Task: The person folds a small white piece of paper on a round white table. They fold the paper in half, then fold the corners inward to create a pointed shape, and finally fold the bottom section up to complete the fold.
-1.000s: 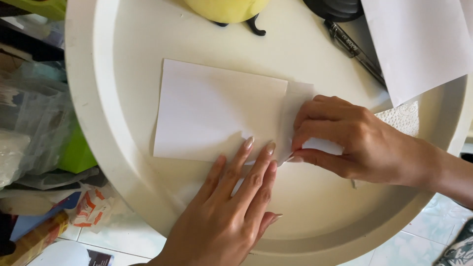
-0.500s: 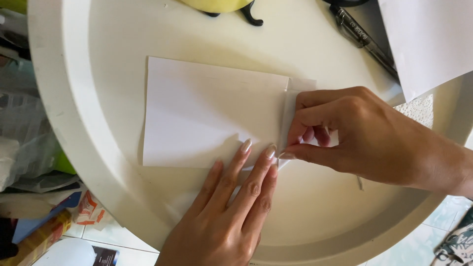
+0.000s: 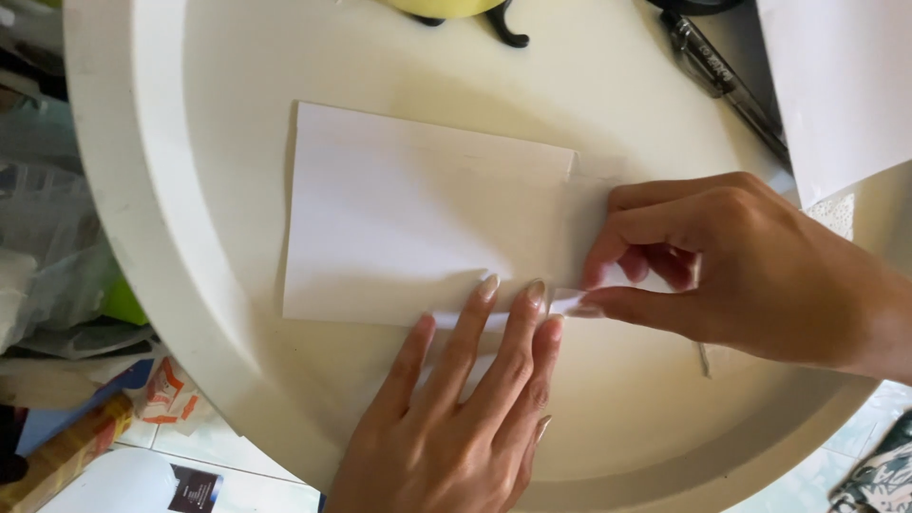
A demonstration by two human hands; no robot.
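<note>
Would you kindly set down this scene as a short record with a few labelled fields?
surface: round cream table
main item: white paper, lying flat on the table, right end folded
left hand: palm down, fingertips pressing the paper's lower edge
right hand: pinching the folded right end of the paper
pen: dark, lying on the table at the upper right, untouched
second sheet: white, at the top right corner
below the table: plastic bags and tiled floor

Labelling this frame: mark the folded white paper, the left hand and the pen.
folded white paper (image 3: pixel 418 223), head view, on its flat middle.
left hand (image 3: pixel 456 418), head view, on the back of the hand.
pen (image 3: pixel 722 85), head view, on the middle of its dark barrel.
</note>
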